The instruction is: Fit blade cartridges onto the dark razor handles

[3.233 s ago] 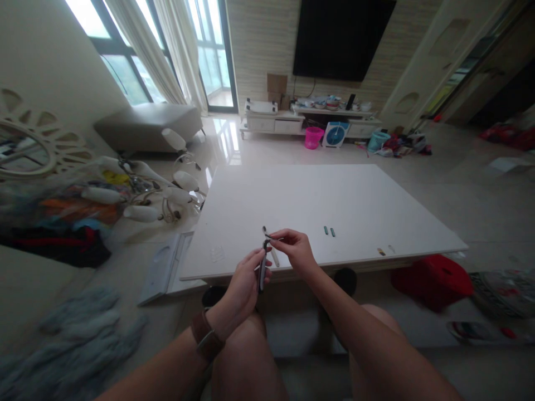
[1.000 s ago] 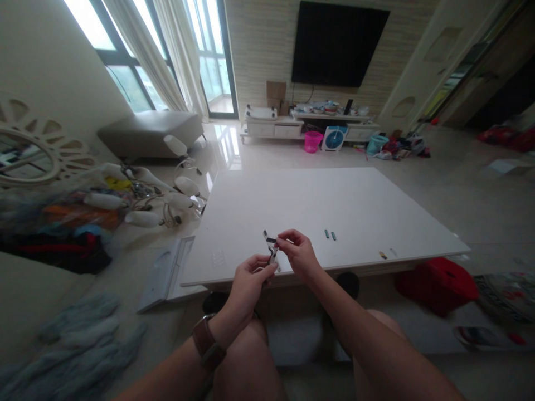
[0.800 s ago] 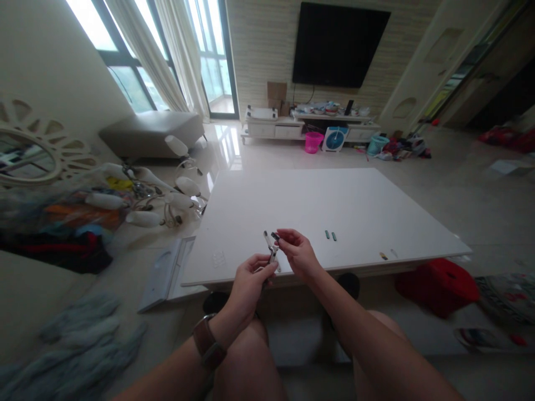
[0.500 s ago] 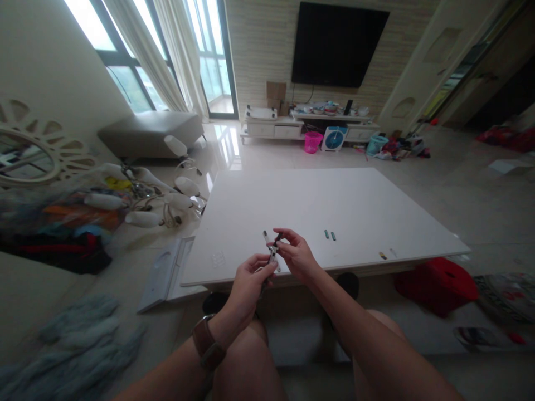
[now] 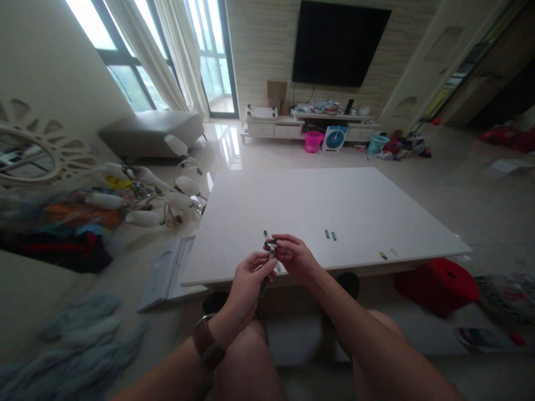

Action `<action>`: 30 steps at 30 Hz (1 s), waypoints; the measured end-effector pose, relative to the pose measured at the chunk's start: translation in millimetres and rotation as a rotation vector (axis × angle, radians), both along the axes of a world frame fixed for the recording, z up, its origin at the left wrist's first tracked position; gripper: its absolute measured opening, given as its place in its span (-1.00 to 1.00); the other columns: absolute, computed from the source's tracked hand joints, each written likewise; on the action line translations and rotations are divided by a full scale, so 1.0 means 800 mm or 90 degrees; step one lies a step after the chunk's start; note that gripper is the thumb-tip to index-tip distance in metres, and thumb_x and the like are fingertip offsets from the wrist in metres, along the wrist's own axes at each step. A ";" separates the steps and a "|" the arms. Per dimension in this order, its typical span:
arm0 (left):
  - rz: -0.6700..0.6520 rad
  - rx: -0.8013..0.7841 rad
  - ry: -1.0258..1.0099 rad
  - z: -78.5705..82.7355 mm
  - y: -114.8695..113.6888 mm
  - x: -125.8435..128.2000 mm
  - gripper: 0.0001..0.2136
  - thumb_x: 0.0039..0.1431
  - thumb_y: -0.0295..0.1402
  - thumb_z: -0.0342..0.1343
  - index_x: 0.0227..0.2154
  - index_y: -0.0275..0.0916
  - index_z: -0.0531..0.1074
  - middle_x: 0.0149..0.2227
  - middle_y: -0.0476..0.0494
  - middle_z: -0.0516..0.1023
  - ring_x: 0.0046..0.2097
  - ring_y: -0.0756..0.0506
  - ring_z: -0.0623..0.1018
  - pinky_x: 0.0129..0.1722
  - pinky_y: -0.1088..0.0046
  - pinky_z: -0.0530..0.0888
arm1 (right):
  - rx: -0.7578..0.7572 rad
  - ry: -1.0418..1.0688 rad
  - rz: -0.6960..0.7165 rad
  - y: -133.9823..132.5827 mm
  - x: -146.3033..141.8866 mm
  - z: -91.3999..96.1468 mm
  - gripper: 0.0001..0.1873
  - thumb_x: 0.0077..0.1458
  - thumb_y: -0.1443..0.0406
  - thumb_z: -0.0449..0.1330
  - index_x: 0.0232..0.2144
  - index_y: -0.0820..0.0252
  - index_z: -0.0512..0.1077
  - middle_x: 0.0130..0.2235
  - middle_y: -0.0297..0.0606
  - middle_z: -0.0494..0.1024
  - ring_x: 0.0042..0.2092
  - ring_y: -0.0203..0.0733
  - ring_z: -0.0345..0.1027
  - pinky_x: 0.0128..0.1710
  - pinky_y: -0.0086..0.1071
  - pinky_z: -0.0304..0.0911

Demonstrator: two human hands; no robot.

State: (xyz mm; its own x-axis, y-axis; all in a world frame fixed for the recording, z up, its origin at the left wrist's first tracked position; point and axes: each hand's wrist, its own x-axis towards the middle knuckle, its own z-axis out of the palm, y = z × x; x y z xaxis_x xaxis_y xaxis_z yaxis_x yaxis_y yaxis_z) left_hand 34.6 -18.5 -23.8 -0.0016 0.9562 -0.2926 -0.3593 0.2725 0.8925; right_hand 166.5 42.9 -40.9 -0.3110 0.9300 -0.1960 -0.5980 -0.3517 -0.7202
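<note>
My left hand is closed around a small dark and silver tool, held above the near edge of the white table. The fingers of my right hand pinch the top end of the same tool, touching the left hand's fingertips. A thin pen-like stick lies on the table just beyond the hands, partly hidden. I cannot make out what the tool is. A brown watch strap sits on my left wrist.
Two small green pieces lie on the table to the right, and two tiny bits near its right edge. A chandelier and a white panel lie on the floor at left; a red stool stands at right.
My right hand took a small dark piece off the tool's tip, turned it, and came back down onto the tool's top end. The left hand stayed almost still.
</note>
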 end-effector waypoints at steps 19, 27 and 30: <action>0.014 0.036 -0.039 0.006 -0.001 0.002 -0.71 -0.06 -0.23 0.42 -0.32 -0.26 0.55 -0.39 -0.04 0.53 -0.40 0.03 0.48 -0.45 0.57 0.43 | 0.018 0.038 -0.026 -0.007 -0.011 0.005 -0.75 -0.17 0.21 0.52 -0.43 0.17 0.59 -0.28 -0.26 0.68 -0.23 -0.22 0.56 -0.32 -0.46 0.39; 0.018 0.026 -0.061 0.010 -0.002 0.005 -0.70 -0.11 -0.23 0.45 -0.36 -0.26 0.53 -0.36 -0.05 0.55 -0.41 0.03 0.49 -0.44 0.55 0.44 | 0.018 0.060 0.017 -0.012 -0.009 0.007 -0.75 -0.05 0.18 0.46 -0.39 0.17 0.52 -0.21 -0.20 0.66 -0.13 -0.06 0.56 -0.44 -0.43 0.34; 0.017 0.030 -0.066 0.011 -0.002 0.006 -0.70 -0.11 -0.24 0.45 -0.36 -0.26 0.54 -0.34 -0.05 0.55 -0.41 0.04 0.49 -0.43 0.55 0.44 | 0.019 0.072 0.020 -0.013 -0.009 0.008 -0.76 -0.04 0.20 0.45 -0.40 0.17 0.49 -0.18 -0.21 0.65 -0.10 -0.05 0.55 -0.43 -0.43 0.34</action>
